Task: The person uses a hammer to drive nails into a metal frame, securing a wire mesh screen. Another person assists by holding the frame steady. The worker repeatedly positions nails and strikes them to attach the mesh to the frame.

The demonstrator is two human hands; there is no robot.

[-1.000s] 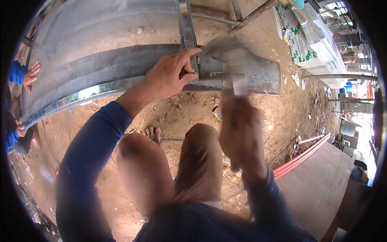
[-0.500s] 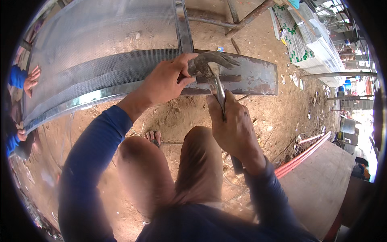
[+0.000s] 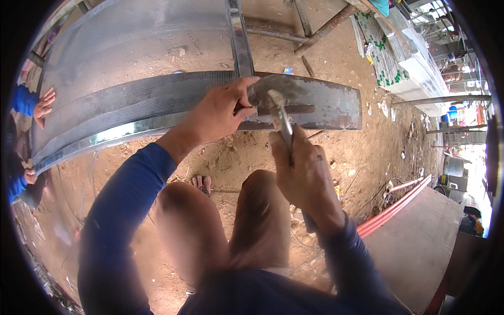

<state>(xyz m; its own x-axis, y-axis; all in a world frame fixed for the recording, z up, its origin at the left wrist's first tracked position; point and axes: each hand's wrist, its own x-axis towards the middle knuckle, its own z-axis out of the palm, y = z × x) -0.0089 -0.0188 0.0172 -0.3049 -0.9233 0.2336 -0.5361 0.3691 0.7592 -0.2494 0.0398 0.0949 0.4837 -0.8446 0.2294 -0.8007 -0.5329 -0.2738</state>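
Fingers of right hand were wrapped round hammer handle; hammer head rested on metal strip, just right of left hand. Left-hand fingers pinched something small against the strip; what, could not tell. Wire mesh lay beyond strip.

Bright, even daylight, soft shadows, strong fisheye bending at the rim, blurred knees.

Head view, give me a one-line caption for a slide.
Crouching worker's left hand steadies a metal strip over wire mesh while the right hand swings a hammer.
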